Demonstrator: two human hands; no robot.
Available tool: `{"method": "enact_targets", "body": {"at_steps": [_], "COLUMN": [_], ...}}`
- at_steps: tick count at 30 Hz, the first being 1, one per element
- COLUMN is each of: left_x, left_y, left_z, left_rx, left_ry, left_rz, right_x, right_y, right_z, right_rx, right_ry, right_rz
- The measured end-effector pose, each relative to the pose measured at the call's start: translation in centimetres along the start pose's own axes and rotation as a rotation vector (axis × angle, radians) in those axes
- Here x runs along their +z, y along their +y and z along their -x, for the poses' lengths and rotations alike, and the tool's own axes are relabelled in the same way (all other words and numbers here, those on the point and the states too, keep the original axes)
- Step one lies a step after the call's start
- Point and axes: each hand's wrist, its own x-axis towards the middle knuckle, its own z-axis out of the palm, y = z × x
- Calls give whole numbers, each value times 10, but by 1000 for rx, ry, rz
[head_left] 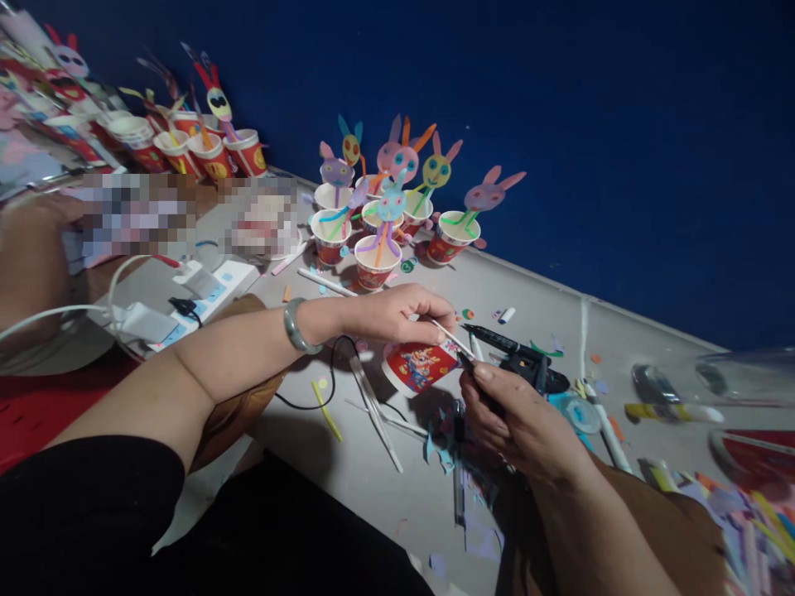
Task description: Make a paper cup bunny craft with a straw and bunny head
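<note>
The person's left hand (407, 321) is gripping a red paper cup with a colourful printed figure (421, 366), and its fingers are curling over the cup's upper edge, closed on it. The cup is tilting in front of the person, held near the middle of the view above a pale grey surface (373, 505). The right hand (513, 418) is pinching a small black pointed tool (464, 362) between thumb and fingers, drawn close together; most of the tool is hiding inside the grip, and its exposed end is sitting right by the cup's white edge. Whether the tip is touching the cup, I cannot tell.

A grey-green polished bangle (299, 326) is circling the left wrist. Just beyond the right hand, a black slender-ended device (525, 358) is lying on the surface. Thin white sticks (376, 414) are lying below the cup, with a short yellow-green strip (327, 411) resting to their left and light-blue cut paper scraps (438, 451) scattering to their right. Behind the left hand, red paper cups with rabbit-eared paper heads (378, 263) are standing in a cluster near a dark blue wall (527, 108). A white power strip (227, 285) is lying left of them, plugs sitting in it, and another person's arm (34, 257) is reaching in at the far left.
</note>
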Motion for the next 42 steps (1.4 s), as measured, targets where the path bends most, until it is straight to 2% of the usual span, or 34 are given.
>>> {"method": "enact_targets", "body": {"at_steps": [6,11,14,18,24,27,31,38,42], "left_x": [0,3,5,11,19,23,29,43,44], "left_y": [-1,0,-3,-9,-16,-16,-18,-26,-24], "left_z": [-1,-2,-3,-6,-8,-8,-7,-4,-5], "left_rx": [-14,-50,-33,-18,17,36,39,-90,-106], "left_ry": [33,94,145,207,258,294,345,391,394], "left_rz": [16,78,91,88,95,84,90,192,294], "right_x": [2,0,-2,1,7,6,4,3,3], "right_y": [-3,2,6,6,2,3,3,-1,-1], "right_z": [2,1,0,2,5,5,4,7,7], "right_rx": [-7,-124,-273,-492,-665,-687,-650,-586,-585], "right_ry": [10,110,210,389,577,626,634,628,612], "right_rz": [36,157,364,755,1092,1168,1254,1332,1292]}}
